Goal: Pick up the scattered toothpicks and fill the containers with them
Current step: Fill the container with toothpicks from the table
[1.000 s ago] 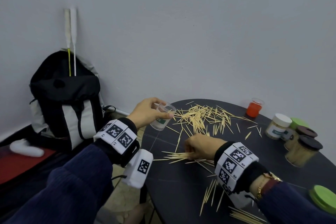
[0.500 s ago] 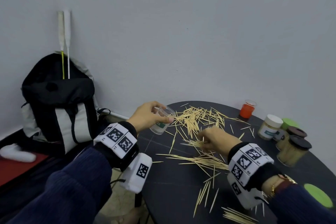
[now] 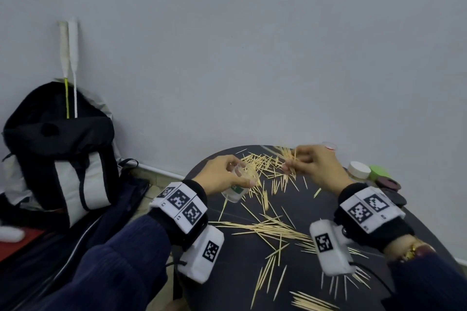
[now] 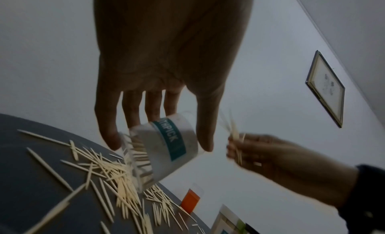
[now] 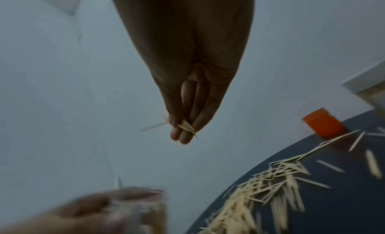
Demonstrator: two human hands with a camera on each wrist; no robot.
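Observation:
My left hand (image 3: pixel 222 177) grips a clear plastic container (image 3: pixel 237 184) with a teal TOOTHPICK label (image 4: pixel 169 139), tilted above the left edge of the dark round table (image 3: pixel 240 260). Some toothpicks lie inside it. My right hand (image 3: pixel 313 166) is raised over the far pile and pinches a small bunch of toothpicks (image 3: pixel 289 159), seen between the fingertips (image 5: pixel 183 132) in the right wrist view. Loose toothpicks (image 3: pixel 267 225) are scattered across the table, with a thick pile (image 4: pixel 116 175) under the container.
An orange container (image 4: pixel 190 200) stands at the table's far edge. White, green and dark-lidded jars (image 3: pixel 358 170) cluster at the right edge. A black and grey backpack (image 3: pixel 58 159) leans on the wall to the left, off the table.
My right hand has lifted off the near toothpicks and moved up and away toward the far pile, now holding a bunch in the air. The left hand keeps the container in about the same place.

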